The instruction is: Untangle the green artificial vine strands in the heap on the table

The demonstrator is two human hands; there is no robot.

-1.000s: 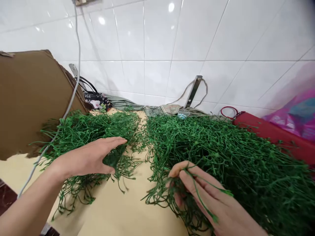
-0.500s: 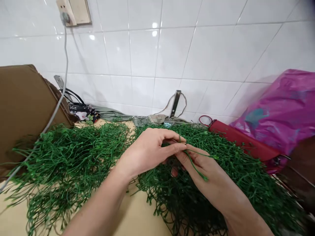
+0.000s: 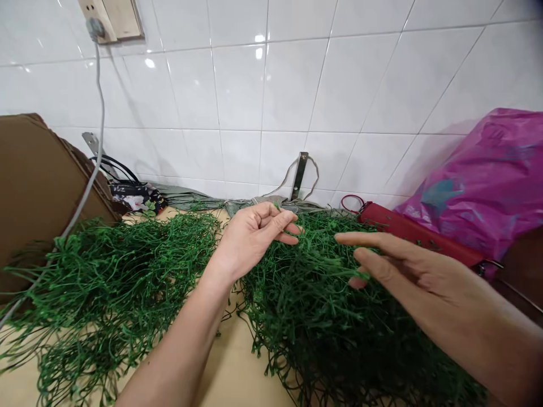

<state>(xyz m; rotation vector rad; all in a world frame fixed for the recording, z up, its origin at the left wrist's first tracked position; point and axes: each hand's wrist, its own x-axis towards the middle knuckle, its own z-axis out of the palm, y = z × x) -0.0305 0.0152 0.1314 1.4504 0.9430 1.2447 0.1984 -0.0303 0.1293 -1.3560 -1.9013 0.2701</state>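
Observation:
My left hand [image 3: 258, 234] is raised over the middle of the green strands, with thumb and forefinger pinched together. A small green tip of a thin stem [image 3: 276, 207] pokes out above the forefinger; the rest of it is hidden by the fingers. To the right, my right hand [image 3: 418, 277] hovers above the right heap of green artificial stems [image 3: 309, 305], thumb and fingers apart. A light green tip shows by its fingertips, and I cannot tell whether it belongs to the heap. Another heap of the same knobbed stems [image 3: 123, 277] spreads left of my left forearm.
A brown cardboard box [image 3: 38, 181] stands at left, with a grey cable [image 3: 99, 107] hanging before it. Along the tiled wall lie a floral bag [image 3: 138, 198] and a metal bracket [image 3: 300, 175]. A red purse [image 3: 424, 232] and a magenta plastic bag [image 3: 479, 175] are at right.
My hands have come apart. The right hand has moved right and opened, and the left has shifted slightly left. The forked green strand between them no longer shows there.

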